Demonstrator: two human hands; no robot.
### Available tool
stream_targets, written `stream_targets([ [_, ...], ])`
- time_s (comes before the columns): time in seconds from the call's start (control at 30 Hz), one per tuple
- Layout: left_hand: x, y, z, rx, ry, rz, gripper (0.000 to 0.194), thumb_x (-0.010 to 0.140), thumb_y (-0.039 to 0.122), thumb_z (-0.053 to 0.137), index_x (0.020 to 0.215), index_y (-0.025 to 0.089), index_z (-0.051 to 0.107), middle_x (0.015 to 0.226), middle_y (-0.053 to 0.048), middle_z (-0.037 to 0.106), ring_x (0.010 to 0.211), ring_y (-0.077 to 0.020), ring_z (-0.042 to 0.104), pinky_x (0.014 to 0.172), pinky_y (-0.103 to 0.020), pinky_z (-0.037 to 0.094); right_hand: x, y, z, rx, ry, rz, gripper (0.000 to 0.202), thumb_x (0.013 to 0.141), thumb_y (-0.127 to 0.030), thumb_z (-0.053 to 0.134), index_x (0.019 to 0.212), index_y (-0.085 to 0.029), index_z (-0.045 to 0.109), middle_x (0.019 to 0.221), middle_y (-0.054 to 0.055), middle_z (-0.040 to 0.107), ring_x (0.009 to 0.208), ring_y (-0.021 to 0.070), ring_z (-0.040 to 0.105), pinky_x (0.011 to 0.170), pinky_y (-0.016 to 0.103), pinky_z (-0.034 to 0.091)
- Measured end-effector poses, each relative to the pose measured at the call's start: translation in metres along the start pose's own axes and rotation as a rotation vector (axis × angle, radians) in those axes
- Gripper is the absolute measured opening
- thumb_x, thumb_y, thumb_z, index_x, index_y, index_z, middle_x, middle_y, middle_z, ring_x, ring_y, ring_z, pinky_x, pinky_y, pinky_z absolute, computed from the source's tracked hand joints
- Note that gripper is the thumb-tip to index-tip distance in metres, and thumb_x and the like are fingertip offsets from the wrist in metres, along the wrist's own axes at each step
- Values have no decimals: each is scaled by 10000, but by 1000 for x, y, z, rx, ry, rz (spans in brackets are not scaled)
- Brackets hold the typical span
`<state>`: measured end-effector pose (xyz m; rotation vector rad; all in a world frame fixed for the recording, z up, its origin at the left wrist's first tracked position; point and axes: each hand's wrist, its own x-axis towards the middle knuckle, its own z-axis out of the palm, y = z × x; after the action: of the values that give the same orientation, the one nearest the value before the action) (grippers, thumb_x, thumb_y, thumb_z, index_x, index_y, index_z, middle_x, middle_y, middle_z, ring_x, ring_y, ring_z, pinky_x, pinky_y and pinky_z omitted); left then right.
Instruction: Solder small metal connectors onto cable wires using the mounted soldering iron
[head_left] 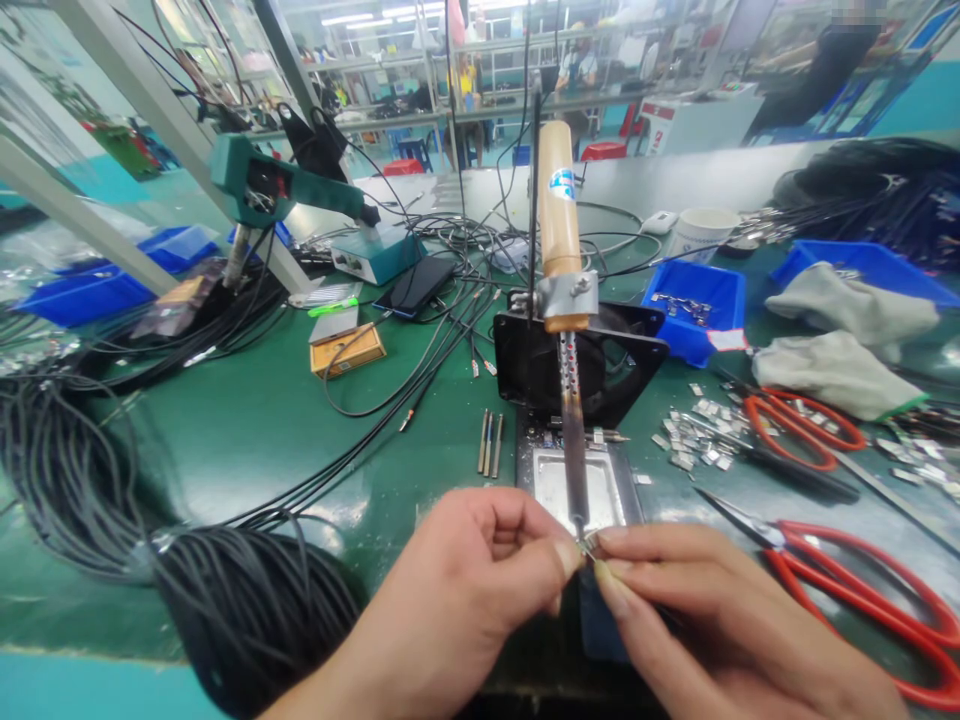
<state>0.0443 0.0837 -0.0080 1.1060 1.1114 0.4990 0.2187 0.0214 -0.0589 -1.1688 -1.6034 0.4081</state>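
A soldering iron [574, 430] with a wooden handle is clamped upright, its tip pointing down between my fingertips. My left hand [487, 570] is closed in a pinch just left of the tip; what it holds is mostly hidden by the fingers. From the right, my right hand [675, 590] pinches at a small shiny metal piece [589, 549] right under the tip. The fingertips of both hands nearly meet there. Behind them lies a shallow metal tray [547, 478] on a dark base.
A black fan [517, 365] stands behind the iron. Red-handled scissors [840, 570], loose metal connectors [701, 430], a blue bin [701, 290] and gloves [840, 365] lie right. Bundled black cables [255, 590], a yellow box [349, 350] and a green heat gun [277, 185] are left.
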Motion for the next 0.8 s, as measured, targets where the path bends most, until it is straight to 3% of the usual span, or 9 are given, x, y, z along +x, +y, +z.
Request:
stream_targets([
  [0.8, 2, 5, 1, -8, 2, 7, 178, 830, 246, 675, 684, 157, 626, 620, 48, 544, 605, -112, 410, 595, -250, 309, 4, -1, -1, -1, 3, 32, 214, 796, -40, 735, 905, -224, 730, 961, 13, 775, 835, 136, 780, 758, 160, 636],
])
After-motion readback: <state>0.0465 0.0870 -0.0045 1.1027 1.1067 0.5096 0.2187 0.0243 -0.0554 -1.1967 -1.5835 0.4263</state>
